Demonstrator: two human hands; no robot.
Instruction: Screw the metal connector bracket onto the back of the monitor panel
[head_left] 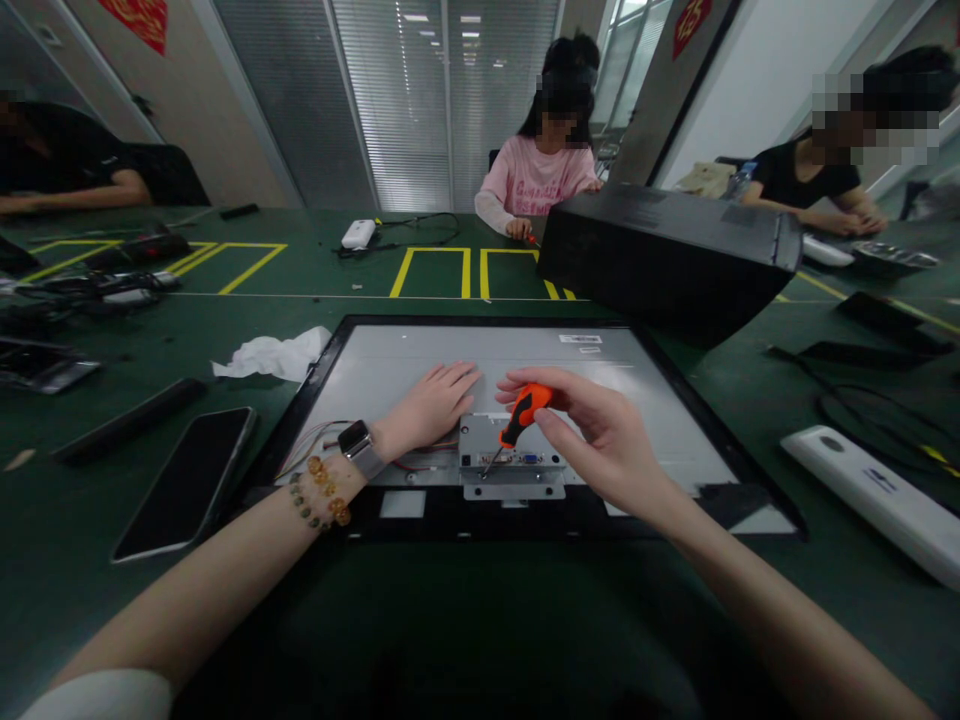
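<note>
My right hand (592,425) is closed around the orange and black handle of a screwdriver (527,408). The screwdriver leans, its thin shaft pointing down to the left, and its tip meets a grey metal bracket (512,487) with ports along its edge. Whether the tip sits in a screw is too small to tell. The bracket is on the front part of a flat display panel (360,365) with a black frame, lying on the table. My left hand (431,408) lies flat on the panel's grey back, just left of the bracket, fingers stretched out. Thin wires run under my left wrist.
A phone (187,485) and a black bar (129,420) lie left of the panel, near a crumpled white tissue (274,355). A large black casing (667,255) stands at the back right, beside a person in pink (536,175). A long white device (874,490) lies at right.
</note>
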